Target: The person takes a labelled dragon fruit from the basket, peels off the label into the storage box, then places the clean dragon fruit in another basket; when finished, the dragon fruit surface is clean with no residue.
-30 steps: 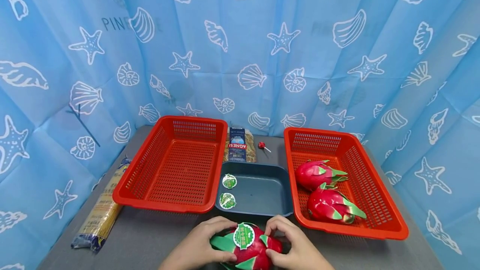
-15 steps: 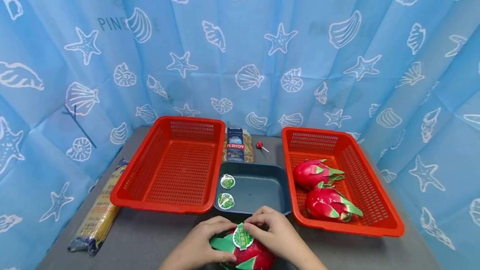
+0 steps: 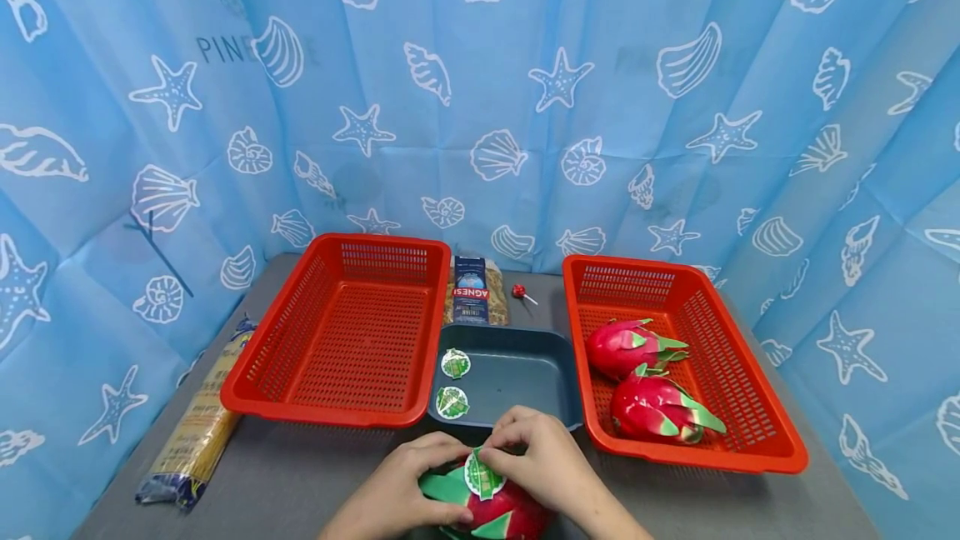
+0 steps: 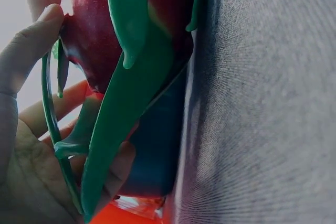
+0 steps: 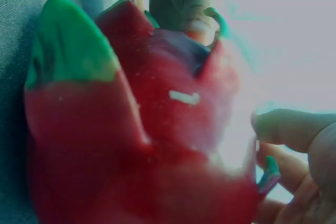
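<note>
A red dragon fruit (image 3: 510, 517) with green-tipped scales lies at the front of the table, between both hands. My left hand (image 3: 405, 490) holds it from the left, thumb low and fingers over the top. On its upper side is a round green and white sticker (image 3: 482, 480). My right hand (image 3: 551, 461) reaches over the fruit and pinches the sticker's upper right edge between thumb and forefinger. Close up in the left wrist view, long green scales (image 4: 126, 103) hang in front of my left palm. The right wrist view shows the fruit's red skin (image 5: 157, 77); the sticker is hidden there.
A dark blue tray (image 3: 517, 390) with two similar stickers stands behind the fruit. To its left is a red basket (image 3: 360, 340); another red basket (image 3: 750, 382) at right holds two dragon fruits. A pasta bag (image 3: 472, 294), a lollipop (image 3: 519, 291) and a spaghetti pack (image 3: 198, 427) lie around.
My right hand has left the fruit's right side and moved up and left onto the sticker, now pinching its edge. My left hand has kept its hold on the dragon fruit.
</note>
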`<state>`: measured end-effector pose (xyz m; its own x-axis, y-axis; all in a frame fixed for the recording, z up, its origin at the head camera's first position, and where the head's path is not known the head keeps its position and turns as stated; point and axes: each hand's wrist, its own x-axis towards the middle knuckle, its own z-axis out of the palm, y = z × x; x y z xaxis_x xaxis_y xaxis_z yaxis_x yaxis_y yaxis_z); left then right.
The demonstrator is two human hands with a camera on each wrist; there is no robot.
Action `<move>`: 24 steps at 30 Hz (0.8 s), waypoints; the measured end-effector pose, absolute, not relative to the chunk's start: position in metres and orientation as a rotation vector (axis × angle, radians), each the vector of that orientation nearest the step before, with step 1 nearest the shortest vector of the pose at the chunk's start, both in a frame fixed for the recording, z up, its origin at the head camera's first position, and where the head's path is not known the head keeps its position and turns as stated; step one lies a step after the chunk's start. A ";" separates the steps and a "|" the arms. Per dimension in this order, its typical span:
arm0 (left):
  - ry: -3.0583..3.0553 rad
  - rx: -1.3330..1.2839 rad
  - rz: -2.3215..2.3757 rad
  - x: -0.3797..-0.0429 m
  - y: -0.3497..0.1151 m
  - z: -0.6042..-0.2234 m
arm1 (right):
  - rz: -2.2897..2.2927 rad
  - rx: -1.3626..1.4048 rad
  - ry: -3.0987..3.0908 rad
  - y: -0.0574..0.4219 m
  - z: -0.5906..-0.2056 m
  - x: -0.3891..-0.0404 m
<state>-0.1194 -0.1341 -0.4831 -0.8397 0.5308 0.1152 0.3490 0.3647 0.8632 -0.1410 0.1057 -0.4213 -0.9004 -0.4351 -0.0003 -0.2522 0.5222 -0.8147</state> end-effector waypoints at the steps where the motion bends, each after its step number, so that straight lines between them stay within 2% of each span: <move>1: 2.433 0.793 1.478 -0.119 -0.135 -0.483 | -1.345 -0.577 2.555 0.106 -0.419 -0.141; 14: 2.363 0.695 1.481 -0.121 -0.147 -0.484 | -1.629 -0.346 2.586 0.114 -0.395 -0.166; 24: 2.305 0.618 1.489 -0.124 -0.161 -0.486 | -1.623 -0.235 2.587 0.104 -0.419 -0.192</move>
